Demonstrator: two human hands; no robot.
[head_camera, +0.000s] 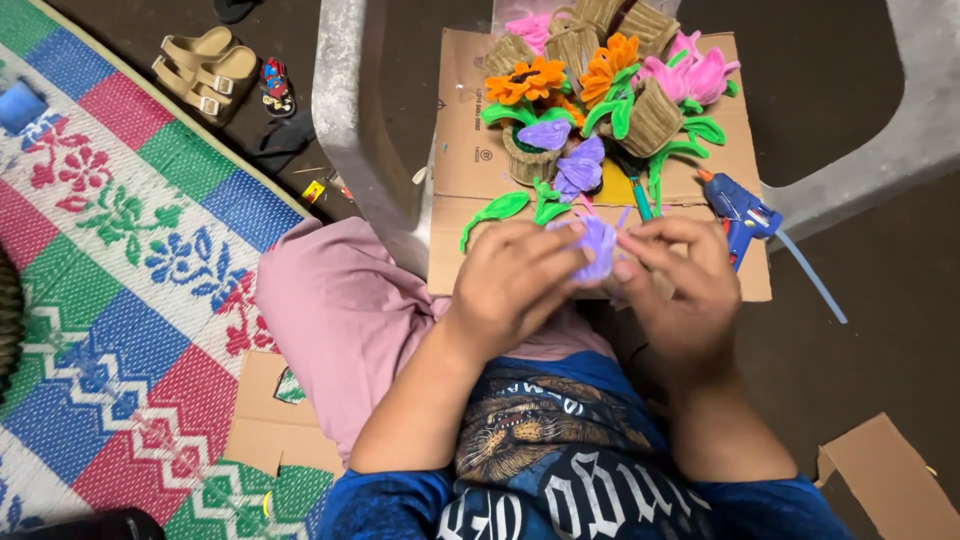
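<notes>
While I sit with the cardboard (470, 165) propped across my pink-clad knee (340, 310), I hold a purple flower (598, 248) between both hands just above its near edge, close to my chest where I can see what my fingertips are doing. My left hand (515, 280) cups it from the side, fingers curled together and pinched on the petals; its thumb is hidden behind the knuckles. My right hand (680, 285) meets it from the other side, thumb and forefinger closed on a bit of the same purple fuzz, the other fingers bent loosely behind and holding nothing I can make out. Neither hand is spread; both are clamped on the flower, and most of it is covered by them.

Finished pieces stand farther up the cardboard, out of my way I judge: small woven baskets (655, 118) with orange flowers (525, 82), pink ones (700, 72), more purple ones (580, 168) and green leaves (500, 208). A blue glue gun (738, 208) lies at the right edge, just beside my right hand, within easy reach. Sandals (205, 70) sit on the floor past the patterned mat (110, 300).
</notes>
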